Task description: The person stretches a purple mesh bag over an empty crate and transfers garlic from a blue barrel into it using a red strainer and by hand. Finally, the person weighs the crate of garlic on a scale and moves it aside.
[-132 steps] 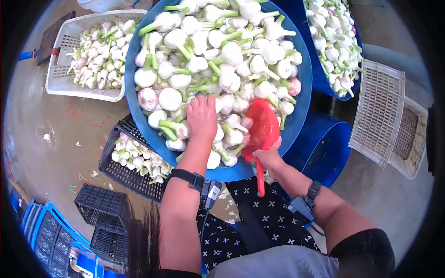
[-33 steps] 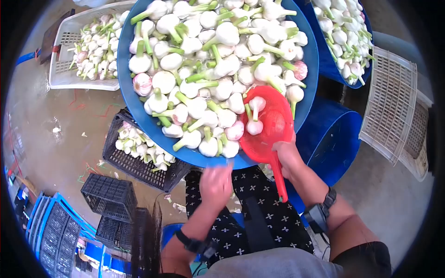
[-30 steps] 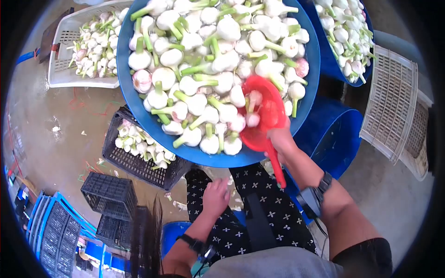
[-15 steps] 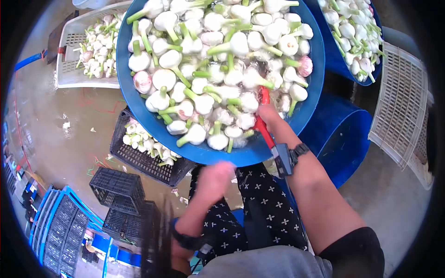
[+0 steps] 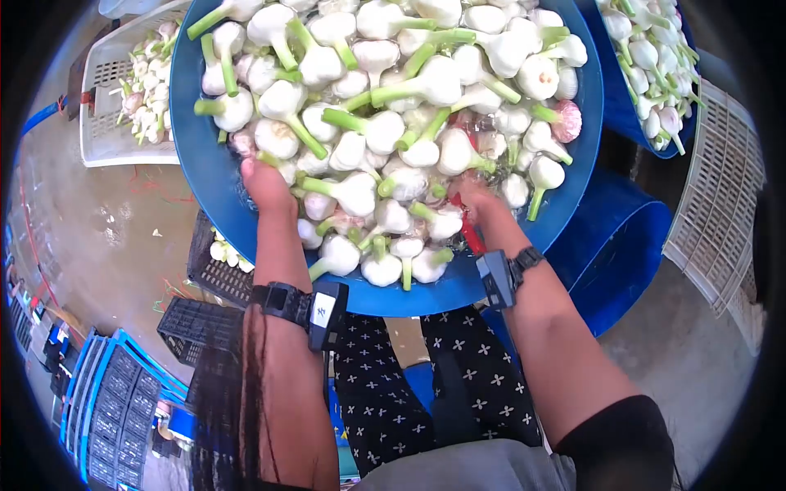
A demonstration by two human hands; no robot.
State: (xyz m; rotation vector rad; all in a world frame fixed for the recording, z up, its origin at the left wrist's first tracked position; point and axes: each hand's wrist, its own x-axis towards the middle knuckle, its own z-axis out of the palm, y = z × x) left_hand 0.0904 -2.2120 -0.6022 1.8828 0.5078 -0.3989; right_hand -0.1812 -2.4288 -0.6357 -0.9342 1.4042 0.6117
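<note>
A large round blue tub [image 5: 190,139] is full of garlic bulbs [image 5: 354,193] with green stems, floating in water. My right hand [image 5: 481,203] is closed around a red tool [image 5: 472,236] at the tub's near right. The tool's far end is hidden among the bulbs and in the water, so its kind is unclear. My left hand [image 5: 270,186] reaches over the left rim into the tub, its fingertips by a pinkish garlic bulb [image 5: 243,141]. Most of its fingers are hidden, so its grip does not show.
More garlic fills a white crate [image 5: 92,135] at upper left and a blue container [image 5: 610,90] at upper right. A black crate [image 5: 214,274] with garlic and a blue barrel [image 5: 614,254] flank the tub. A white slatted crate [image 5: 720,188] stands at right.
My left hand has moved from above my lap, up and left into the tub. My right hand stays on the red tool. The tub now appears larger and nearer in view.
</note>
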